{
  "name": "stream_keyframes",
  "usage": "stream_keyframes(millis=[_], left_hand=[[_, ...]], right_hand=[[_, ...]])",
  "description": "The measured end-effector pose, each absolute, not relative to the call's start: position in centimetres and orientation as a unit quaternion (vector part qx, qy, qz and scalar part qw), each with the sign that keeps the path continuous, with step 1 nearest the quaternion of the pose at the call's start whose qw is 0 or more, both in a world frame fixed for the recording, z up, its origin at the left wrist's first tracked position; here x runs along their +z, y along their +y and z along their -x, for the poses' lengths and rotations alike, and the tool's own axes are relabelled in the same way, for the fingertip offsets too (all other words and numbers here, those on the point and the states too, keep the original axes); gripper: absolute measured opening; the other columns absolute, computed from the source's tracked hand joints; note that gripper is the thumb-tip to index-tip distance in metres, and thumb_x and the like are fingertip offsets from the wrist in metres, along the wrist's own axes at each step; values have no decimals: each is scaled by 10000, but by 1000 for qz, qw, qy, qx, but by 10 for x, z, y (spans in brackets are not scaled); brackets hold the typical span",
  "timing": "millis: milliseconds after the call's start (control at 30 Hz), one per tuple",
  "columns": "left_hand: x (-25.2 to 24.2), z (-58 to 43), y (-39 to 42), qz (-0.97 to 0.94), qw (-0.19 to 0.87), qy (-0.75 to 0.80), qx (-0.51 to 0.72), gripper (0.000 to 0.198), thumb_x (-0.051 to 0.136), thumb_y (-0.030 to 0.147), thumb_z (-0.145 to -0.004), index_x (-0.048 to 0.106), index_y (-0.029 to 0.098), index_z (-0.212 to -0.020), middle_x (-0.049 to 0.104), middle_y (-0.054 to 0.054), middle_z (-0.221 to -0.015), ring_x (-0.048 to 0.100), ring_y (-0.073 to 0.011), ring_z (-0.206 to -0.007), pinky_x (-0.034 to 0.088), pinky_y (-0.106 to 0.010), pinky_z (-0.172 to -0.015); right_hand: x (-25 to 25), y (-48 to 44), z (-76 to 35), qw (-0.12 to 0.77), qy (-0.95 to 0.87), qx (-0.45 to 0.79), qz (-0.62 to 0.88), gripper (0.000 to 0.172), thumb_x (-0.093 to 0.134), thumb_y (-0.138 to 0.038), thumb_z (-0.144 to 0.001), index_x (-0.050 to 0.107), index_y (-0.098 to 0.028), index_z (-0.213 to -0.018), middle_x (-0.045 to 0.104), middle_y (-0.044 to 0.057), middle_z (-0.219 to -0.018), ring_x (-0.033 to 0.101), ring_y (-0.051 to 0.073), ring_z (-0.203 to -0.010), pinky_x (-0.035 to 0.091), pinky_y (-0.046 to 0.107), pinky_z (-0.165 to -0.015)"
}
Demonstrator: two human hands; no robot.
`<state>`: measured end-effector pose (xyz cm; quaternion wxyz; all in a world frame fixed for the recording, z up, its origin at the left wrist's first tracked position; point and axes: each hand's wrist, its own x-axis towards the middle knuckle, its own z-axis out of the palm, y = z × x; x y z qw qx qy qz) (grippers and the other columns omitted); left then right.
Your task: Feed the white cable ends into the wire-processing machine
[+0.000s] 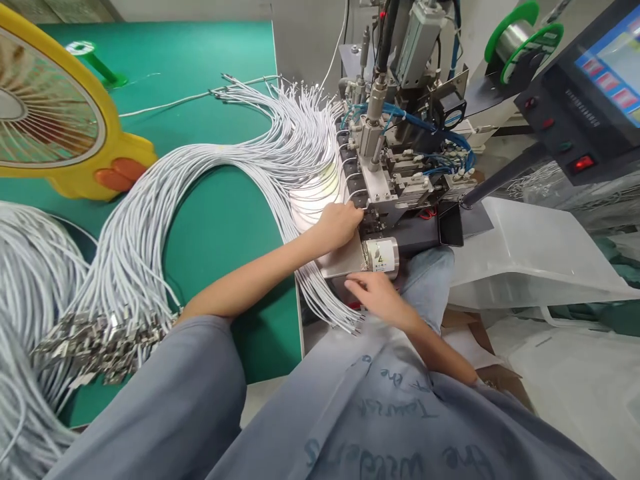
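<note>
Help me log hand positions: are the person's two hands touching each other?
No, the left hand is at the machine, while a visible gap separates it from the right hand near the labelled can.

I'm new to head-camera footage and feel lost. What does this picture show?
This single picture comes from a camera worn on a person's head, looking forward and down. The left hand reaches to the edge of a machine; whether it holds anything is hidden. The right hand, beside a labelled can, seems to hold nothing. White cables lie bundled on a green table, some ending in metal connectors, near a yellow fan.
</note>
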<state>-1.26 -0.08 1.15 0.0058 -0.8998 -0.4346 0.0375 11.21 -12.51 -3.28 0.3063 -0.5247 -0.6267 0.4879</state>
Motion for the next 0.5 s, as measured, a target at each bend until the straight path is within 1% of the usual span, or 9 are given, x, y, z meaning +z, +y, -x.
stream_keyframes(millis=[67,133,167,233,300,367,433,500], left_hand=[[10,12,0,897,1,-440,33,287,369,76,-834,639,94,-928,628,-153,-844,628,-235,-723,343,-285,-555],[10,11,0,897,0,-441,32,293,364,84,-841,647,89,-915,629,-158,-837,627,-242,-724,345,-290,-557],[10,11,0,897,-1,-441,32,295,364,89,-844,651,87,-911,629,-161,-836,626,-246,-724,346,-293,-557],[10,10,0,897,-4,-442,32,298,366,99,-848,658,83,-901,629,-165,-836,623,-250,-725,348,-298,-559],[11,9,0,896,-8,-443,30,296,369,94,-843,663,80,-866,629,-167,-826,618,-247,-720,348,-301,-563],[13,6,-3,896,-7,-443,21,293,370,68,-826,663,79,-820,628,-161,-799,611,-240,-712,347,-303,-566],[17,1,-11,906,-8,-423,-10,289,370,62,-825,658,87,-811,624,-142,-773,602,-227,-717,347,-302,-573],[22,-5,-25,927,-25,-369,-65,285,371,122,-864,654,107,-834,618,-114,-764,592,-208,-736,356,-298,-590]], right_hand=[[-50,-128,-94,272,-588,588,485,196,582,-330,-774,701,-179,-810,684,32,-709,569,148,-626,445,274,-606],[-66,-126,-81,265,-521,673,453,210,608,-347,-734,679,-155,-779,665,24,-681,553,133,-594,438,259,-569],[-72,-126,-77,267,-492,700,444,216,619,-356,-713,663,-150,-758,649,16,-662,541,126,-579,430,251,-554],[-78,-127,-72,278,-466,715,440,210,612,-360,-701,628,-152,-727,620,2,-647,525,117,-576,414,239,-549],[-75,-131,-71,280,-499,682,456,182,556,-337,-740,598,-163,-712,599,-5,-647,513,115,-590,398,234,-559],[-65,-136,-72,256,-574,605,490,163,490,-292,-788,586,-174,-729,590,-5,-653,508,122,-604,388,242,-581],[-52,-140,-77,207,-648,515,522,181,432,-259,-830,596,-184,-813,606,9,-678,521,142,-619,393,265,-617],[-38,-140,-86,166,-693,446,542,234,386,-249,-862,603,-180,-916,647,52,-751,565,179,-675,415,304,-676]])
